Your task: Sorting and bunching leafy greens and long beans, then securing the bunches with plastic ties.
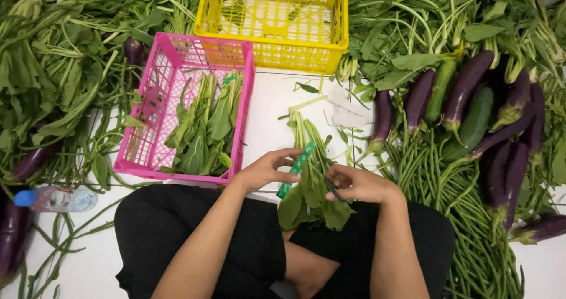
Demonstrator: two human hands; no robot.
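Observation:
A bunch of leafy greens [311, 175] lies on the white floor between my hands, stems pointing away from me. My left hand [265, 169] pinches a green tape strip [296, 168] that runs across the bunch. My right hand [359, 184] grips the bunch from the right side, with a dark thin object under its fingers. My legs in black trousers [194, 234] are crossed below.
A pink crate [152, 107] holding tied greens stands at the left, a yellow crate [277, 51] behind it. Purple eggplants [466, 87], cucumbers [474, 122] and long beans [448, 181] pile at the right. Loose greens [53, 69] and a water bottle [56, 199] lie left.

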